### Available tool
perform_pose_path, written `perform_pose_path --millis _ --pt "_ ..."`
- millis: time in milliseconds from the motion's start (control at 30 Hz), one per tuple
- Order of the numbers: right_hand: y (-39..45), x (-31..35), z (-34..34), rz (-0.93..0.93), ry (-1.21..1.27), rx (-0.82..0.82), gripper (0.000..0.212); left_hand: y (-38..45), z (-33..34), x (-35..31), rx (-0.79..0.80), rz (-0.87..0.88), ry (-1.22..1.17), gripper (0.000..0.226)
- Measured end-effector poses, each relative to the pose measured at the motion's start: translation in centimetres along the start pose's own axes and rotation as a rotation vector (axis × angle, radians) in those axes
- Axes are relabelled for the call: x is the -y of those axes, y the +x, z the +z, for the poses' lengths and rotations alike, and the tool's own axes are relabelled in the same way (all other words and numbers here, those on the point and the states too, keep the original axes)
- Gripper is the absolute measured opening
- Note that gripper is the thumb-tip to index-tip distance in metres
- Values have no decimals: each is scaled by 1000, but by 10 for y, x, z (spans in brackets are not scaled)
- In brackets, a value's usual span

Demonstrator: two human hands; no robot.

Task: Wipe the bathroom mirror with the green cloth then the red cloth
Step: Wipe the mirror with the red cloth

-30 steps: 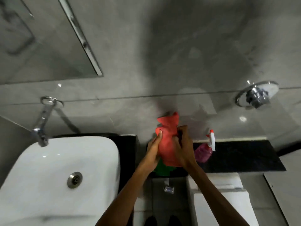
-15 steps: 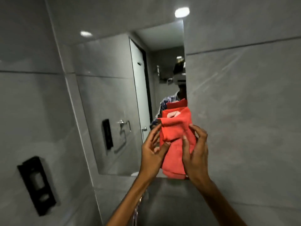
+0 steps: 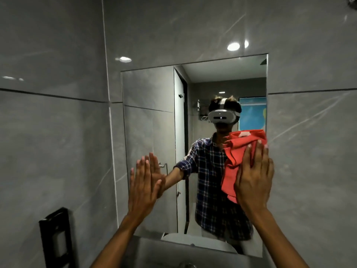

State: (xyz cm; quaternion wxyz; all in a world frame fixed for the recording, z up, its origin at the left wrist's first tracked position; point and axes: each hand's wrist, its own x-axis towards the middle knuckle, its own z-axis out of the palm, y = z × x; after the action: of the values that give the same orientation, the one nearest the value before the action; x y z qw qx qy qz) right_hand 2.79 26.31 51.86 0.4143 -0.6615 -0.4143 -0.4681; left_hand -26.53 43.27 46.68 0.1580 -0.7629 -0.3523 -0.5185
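The right hand [image 3: 253,182] lies flat with fingers spread, pressing the red cloth [image 3: 239,157] against the right side of the mirror [image 3: 150,117]; the cloth bunches and hangs below the palm. The left hand [image 3: 143,186] is open and empty, palm flat on the glass at the mirror's lower left. No writing can be read anywhere; a black wall fixture [image 3: 56,238] sits at lower left. Half a second ago both hands held the folded cloth together before the mirror's edge; now they are apart.
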Motion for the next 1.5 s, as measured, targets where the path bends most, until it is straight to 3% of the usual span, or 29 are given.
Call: perform_pose_path --millis 100,300,367,467,567,633,767,867,933,1000,1067,1167,1233,1333,1500 --pt "1 17 7 90 26 74 79 12 13 13 60 -3 79 78" --pt "32 85 34 355 104 -133 84 20 33 29 8 21 114 79" --pt "44 131 45 202 154 -107 82 20 35 29 15 31 105 78" --pt "33 181 67 -204 216 7 78 19 35 35 2 36 127 76" --pt "-2 152 70 -473 113 129 78 16 32 33 12 29 154 77" --pt "-15 101 62 -507 35 127 82 17 32 32 16 21 158 78" --pt "28 30 33 -108 29 -21 73 17 33 29 -2 9 120 79" --pt "91 56 17 216 92 -140 76 17 29 25 -2 18 115 78" --pt "125 100 16 268 151 -173 76 18 28 26 -1 25 131 78" --pt "135 141 25 74 181 -122 76 18 29 28 17 19 136 78" --pt "115 167 41 -282 181 5 75 19 32 32 9 18 137 78" --pt "65 140 49 -581 93 121 75 18 31 30 -11 39 150 77" --pt "49 100 41 -509 54 110 74 19 27 27 -16 46 129 77" --pt "78 50 14 -202 31 -9 73 18 23 20 -27 42 113 78" --pt "196 56 -22 214 75 -154 75 16 22 21 -6 35 131 78"
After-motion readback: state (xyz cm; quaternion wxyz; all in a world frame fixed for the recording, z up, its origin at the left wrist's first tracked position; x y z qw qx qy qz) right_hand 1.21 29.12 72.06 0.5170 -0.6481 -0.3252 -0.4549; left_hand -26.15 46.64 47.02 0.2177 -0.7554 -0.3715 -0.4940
